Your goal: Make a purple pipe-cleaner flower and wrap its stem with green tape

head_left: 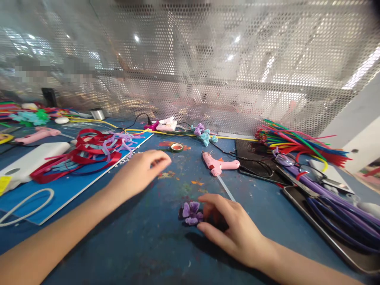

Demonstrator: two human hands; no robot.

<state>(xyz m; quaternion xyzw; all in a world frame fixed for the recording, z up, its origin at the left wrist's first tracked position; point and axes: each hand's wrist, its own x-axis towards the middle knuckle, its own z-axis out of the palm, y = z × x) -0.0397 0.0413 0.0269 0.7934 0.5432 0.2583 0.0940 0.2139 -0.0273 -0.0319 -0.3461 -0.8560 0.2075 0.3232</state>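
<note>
A small fuzzy flower (192,213) with purple petals and dark edges appears to rest on the blue table, at the lower middle of the head view. Around its right edge is my right hand (234,231), thumb and index finger apart; any touch on the petals is slight, and the other fingers are partly hidden. My left hand (142,172) hovers further back on the left, fingers curled and tips close to the thumb, with nothing seen in them. Just beyond its fingertips lies a tape roll (176,147). A pink glue gun (219,164) with a clear glue stick lies behind my right hand.
At left, a blue board (74,194) carries red ribbon (81,158) and a white device (38,160). Right are a black mat (249,152), pipe cleaners (303,144), glasses, scissors and a dark tray (311,221). Purple and teal flowers (204,134) lie by the perforated screen.
</note>
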